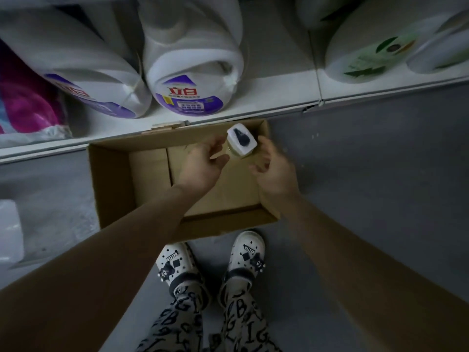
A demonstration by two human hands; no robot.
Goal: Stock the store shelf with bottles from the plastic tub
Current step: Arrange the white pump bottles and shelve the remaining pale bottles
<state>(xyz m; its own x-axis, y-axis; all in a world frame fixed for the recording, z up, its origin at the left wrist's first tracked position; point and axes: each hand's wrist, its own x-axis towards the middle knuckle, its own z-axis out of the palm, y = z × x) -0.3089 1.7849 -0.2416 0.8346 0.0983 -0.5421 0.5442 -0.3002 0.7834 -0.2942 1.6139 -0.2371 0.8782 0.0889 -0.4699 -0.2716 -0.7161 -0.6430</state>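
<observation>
Cardboard walls of an open box (111, 179) framed both my hands as I looked straight down. The box sat on the grey floor (368, 161), its far edge tucked under the front lip of the white shelf (253, 107). Bare brown card showed on the box's bottom.

Over the box's far right corner was a small bottle (241, 142), seen from the top: a squarish white cap with a dark blue spout, and a pale yellowish body just visible beneath it. My left hand (203, 163) reached in palm up, and its fingers (218, 144) and thumb were curled against the bottle's left side, pinching it. My right hand (275, 171) was just beside the bottle on its right, with fingers (258, 166) loosely bent toward it. Whether they touched or grasped the bottle I could not tell.

On the shelf, two large white jugs with purple labels (193, 72) stood side by side, beyond and to the left of the bottle. Pink packaging (25, 102) lay at the far left. Past a seam in the shelf, to the right, was a white container with a green label (368, 54).

My white clogs (177, 265) with dark charms stood close to the box's near wall, below letter-printed trousers (182, 321). A blurred white object (9, 232) sat on the floor at the left edge.
</observation>
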